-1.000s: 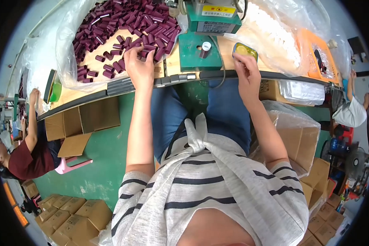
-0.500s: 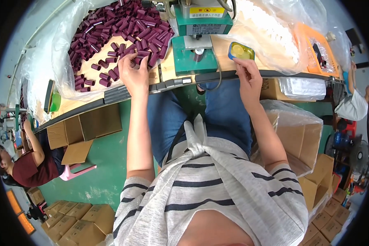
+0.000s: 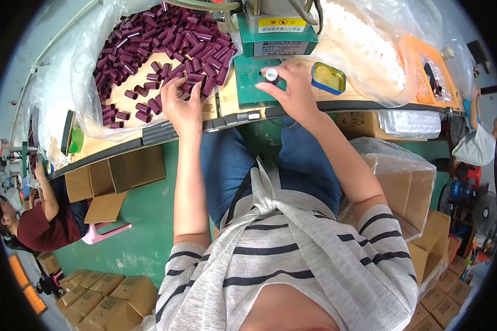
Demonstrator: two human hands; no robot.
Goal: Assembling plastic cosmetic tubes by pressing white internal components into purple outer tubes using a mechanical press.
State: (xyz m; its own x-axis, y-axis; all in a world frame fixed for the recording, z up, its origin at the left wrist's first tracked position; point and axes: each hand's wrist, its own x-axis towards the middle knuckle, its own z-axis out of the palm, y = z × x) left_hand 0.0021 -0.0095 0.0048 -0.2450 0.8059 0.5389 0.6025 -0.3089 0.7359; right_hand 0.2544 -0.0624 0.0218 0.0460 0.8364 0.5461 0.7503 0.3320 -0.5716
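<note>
Purple plastic is crowding the left of a wooden workbench, where a seated worker in a striped top is handling tubes with both bare hands. The right hand [image 3: 297,94] is pinching a white-topped tube [image 3: 271,74] between thumb and forefinger over the green base plate [image 3: 246,85], beneath the press head [image 3: 279,44]. That tube is standing roughly upright, its long axis pointing up toward the press and its white end facing the ceiling; from where I am standing, I cannot tell whether its foot is resting on the plate or hanging just clear of it. The right hand is reaching in from the tube's right, making it plainly the nearer of the two. The left hand [image 3: 184,110] is waiting apart, off to the left, its fingers curling about a tube at the near edge of the loose purple tubes [image 3: 174,41]; the fingers are partly hiding it, and whether they are gripping it or merely touching it, I cannot tell. Just beside the right hand, on its outer side, a blue tin [image 3: 328,88] is sitting on the wood, while farther right white pieces [image 3: 364,38] are lying heaped on clear plastic beside an orange basket [image 3: 413,66].
</note>
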